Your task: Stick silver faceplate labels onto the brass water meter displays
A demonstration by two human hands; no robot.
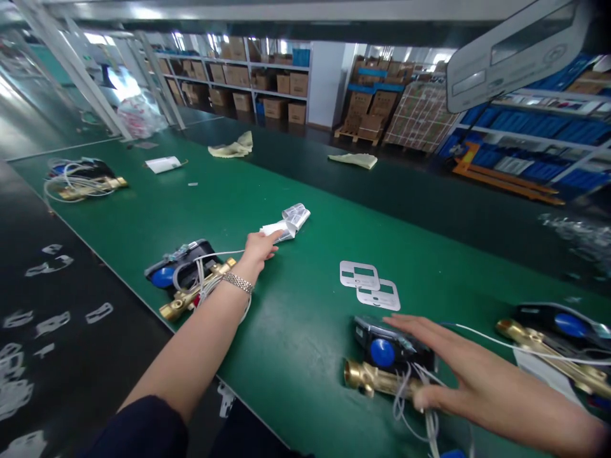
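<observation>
My left hand [261, 247], a metal-band watch on its wrist, reaches to a curled strip of white and silver labels [296, 217]. Its index finger lies along the strip and the other fingers are curled in. Below that wrist sits a brass meter [179, 305] with a black housing, a blue cap and coiled grey cables. My right hand [453, 366] is spread with straight fingers over another brass meter [377, 378]. Its fingertips are at the black housing and the thumb is near the cables; firm contact cannot be made out. Two grey faceplate stickers [379, 296] overlap just beyond.
More brass meters lie at the far left [90, 181] and right edge [568, 362] of the green bench [305, 305]. Cream gloves [231, 149] and a white paper [163, 165] lie farther back. A faceplate sign [515, 54] hangs upper right. Sticker scraps [52, 323] litter the black surface.
</observation>
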